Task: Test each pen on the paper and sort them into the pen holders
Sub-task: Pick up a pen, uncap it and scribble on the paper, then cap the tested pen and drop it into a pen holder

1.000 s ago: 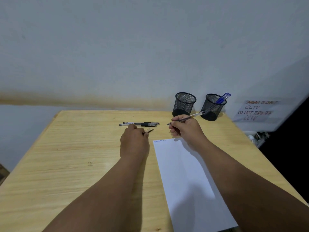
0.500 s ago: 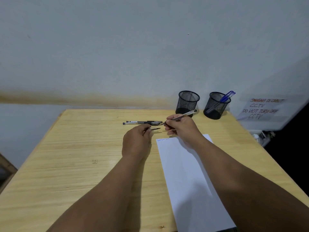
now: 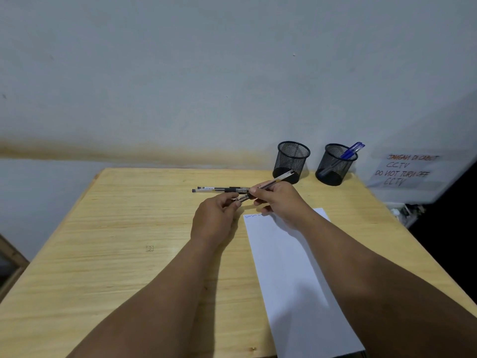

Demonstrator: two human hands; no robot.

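Observation:
My right hand (image 3: pixel 277 200) grips a clear-barrelled pen (image 3: pixel 280 178) whose tip points left toward my left hand (image 3: pixel 216 215). That hand pinches a small dark pen cap (image 3: pixel 241 199), which meets the pen's tip. Two black pens (image 3: pixel 219 189) lie side by side on the wooden table (image 3: pixel 116 241) just beyond my hands. A white sheet of paper (image 3: pixel 296 280) lies under my right forearm, with small scribbles at its top left corner. Two black mesh pen holders stand at the back right: the left holder (image 3: pixel 293 157) looks empty, the right holder (image 3: pixel 335 164) holds blue pens (image 3: pixel 351 151).
A handwritten notice (image 3: pixel 405 169) is stuck to the wall right of the holders. The table's right edge drops into a dark gap with some clutter (image 3: pixel 407 211). A wooden frame (image 3: pixel 10 264) shows at the far left, below the table edge.
My right hand has swung the pen down and left, bringing its tip to the cap pinched in my left hand. The two hands have drawn together.

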